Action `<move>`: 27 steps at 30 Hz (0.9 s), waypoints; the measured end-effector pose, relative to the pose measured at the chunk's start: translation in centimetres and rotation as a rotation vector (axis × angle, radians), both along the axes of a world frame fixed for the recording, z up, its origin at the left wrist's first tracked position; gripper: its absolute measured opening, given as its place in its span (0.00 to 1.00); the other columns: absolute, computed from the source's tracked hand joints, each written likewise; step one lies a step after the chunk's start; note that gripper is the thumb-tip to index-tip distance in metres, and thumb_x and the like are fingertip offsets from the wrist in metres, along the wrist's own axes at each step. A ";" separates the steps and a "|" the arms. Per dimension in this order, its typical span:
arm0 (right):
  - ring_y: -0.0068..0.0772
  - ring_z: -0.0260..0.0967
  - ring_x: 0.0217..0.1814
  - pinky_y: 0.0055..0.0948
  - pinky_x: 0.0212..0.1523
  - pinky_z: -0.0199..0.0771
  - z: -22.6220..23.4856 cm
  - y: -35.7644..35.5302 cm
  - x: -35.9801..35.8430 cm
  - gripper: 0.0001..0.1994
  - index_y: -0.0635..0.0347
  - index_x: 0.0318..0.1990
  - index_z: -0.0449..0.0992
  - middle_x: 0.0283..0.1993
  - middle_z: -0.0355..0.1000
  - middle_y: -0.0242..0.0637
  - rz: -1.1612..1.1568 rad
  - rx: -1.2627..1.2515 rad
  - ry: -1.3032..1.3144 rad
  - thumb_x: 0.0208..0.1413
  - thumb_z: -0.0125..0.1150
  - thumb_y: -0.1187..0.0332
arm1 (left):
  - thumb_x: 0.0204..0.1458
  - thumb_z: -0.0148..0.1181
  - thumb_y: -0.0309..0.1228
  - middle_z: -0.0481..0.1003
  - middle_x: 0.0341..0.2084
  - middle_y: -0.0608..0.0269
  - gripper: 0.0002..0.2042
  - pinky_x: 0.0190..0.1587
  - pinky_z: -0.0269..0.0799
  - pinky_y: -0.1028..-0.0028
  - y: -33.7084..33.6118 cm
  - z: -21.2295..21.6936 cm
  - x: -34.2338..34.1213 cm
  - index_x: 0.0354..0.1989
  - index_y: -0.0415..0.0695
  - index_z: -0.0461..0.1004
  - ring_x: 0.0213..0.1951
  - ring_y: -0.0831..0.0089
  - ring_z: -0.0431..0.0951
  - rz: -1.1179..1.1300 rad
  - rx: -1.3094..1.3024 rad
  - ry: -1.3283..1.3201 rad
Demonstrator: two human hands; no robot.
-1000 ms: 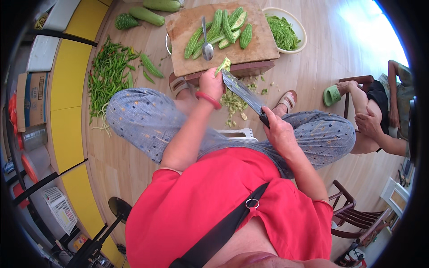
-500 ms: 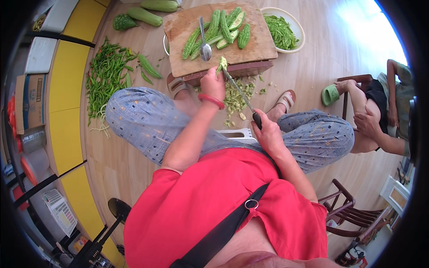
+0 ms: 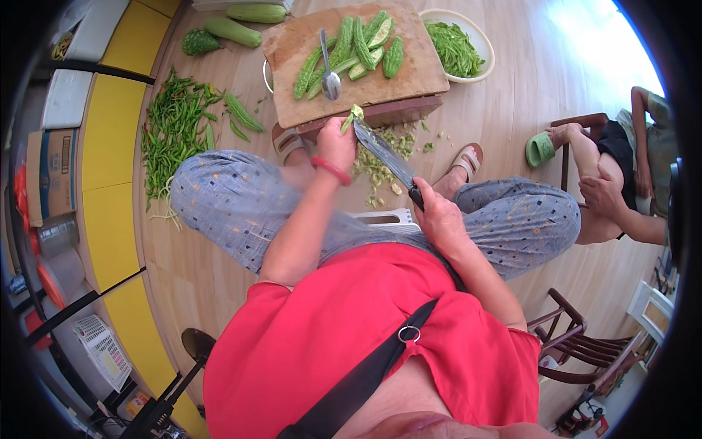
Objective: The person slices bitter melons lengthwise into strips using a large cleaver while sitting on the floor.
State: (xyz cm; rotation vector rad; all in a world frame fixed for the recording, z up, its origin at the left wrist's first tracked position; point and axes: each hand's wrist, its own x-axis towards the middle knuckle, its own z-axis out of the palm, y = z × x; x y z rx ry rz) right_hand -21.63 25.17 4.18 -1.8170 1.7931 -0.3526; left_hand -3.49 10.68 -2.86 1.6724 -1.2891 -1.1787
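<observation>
Green gourd piece (image 3: 354, 115) sits pinched in my left hand (image 3: 335, 143) at the board's (image 3: 292, 55) near edge, at twelve o'clock from my knees, so scrapings fall to the wooden floor (image 3: 512, 110). My right hand (image 3: 439, 214) clenches the knife (image 3: 386, 155), blade angled up to the piece, apparently touching it. Halved gourds (image 3: 358, 44) and a spoon (image 3: 329, 77) lie on the board; a bowl (image 3: 479, 40) sits at one o'clock, beans (image 3: 172, 132) at ten.

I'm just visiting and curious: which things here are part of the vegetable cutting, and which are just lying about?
In use: left hand holding a bitter gourd piece; right hand holding the knife; cutting board; spoon; halved gourds; bowl of greens.

Lying about: green beans; cardboard box; wooden chair.
</observation>
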 end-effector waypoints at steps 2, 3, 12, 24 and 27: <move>0.51 0.68 0.30 0.44 0.30 0.68 -0.3 -0.1 0.3 0.18 0.58 0.49 0.62 0.27 0.69 0.49 -0.054 0.041 -0.033 0.48 0.51 0.69 | 0.48 0.54 0.29 0.73 0.17 0.54 0.08 0.17 0.64 0.72 0.6 2.0 -0.6 0.32 0.36 0.72 0.14 0.72 0.70 0.001 0.152 0.085; 0.51 0.68 0.29 0.43 0.30 0.68 -0.5 -0.6 0.6 0.17 0.59 0.47 0.62 0.25 0.68 0.50 -0.089 0.059 -0.062 0.48 0.51 0.69 | 0.50 0.53 0.29 0.72 0.15 0.60 0.08 0.12 0.60 0.77 1.8 3.3 -1.1 0.33 0.36 0.71 0.11 0.79 0.66 -0.131 0.177 0.053; 0.21 0.60 0.12 0.22 0.13 0.61 0.5 -2.9 -1.6 0.09 0.63 0.36 0.63 0.16 0.61 0.32 -0.402 0.460 -0.698 0.50 0.53 0.68 | 0.51 0.51 0.30 0.73 0.22 0.67 0.06 0.16 0.55 0.86 1.8 5.6 -0.8 0.36 0.44 0.68 0.15 0.87 0.62 -0.203 0.279 0.594; 0.48 0.68 0.35 0.40 0.32 0.69 1.5 -1.7 -1.2 0.23 0.58 0.51 0.60 0.34 0.70 0.47 0.029 -0.119 -0.045 0.45 0.55 0.69 | 0.47 0.52 0.20 0.74 0.27 0.68 0.08 0.25 0.64 0.83 0.9 4.2 -1.2 0.36 0.40 0.72 0.27 0.84 0.70 -0.164 0.065 0.187; 0.49 0.68 0.34 0.41 0.32 0.69 1.8 -1.7 -0.9 0.22 0.59 0.51 0.60 0.34 0.70 0.48 0.020 -0.095 -0.079 0.46 0.55 0.69 | 0.44 0.53 0.19 0.75 0.27 0.61 0.10 0.29 0.68 0.77 1.1 2.9 -1.2 0.37 0.38 0.71 0.29 0.75 0.74 -0.169 -0.189 0.075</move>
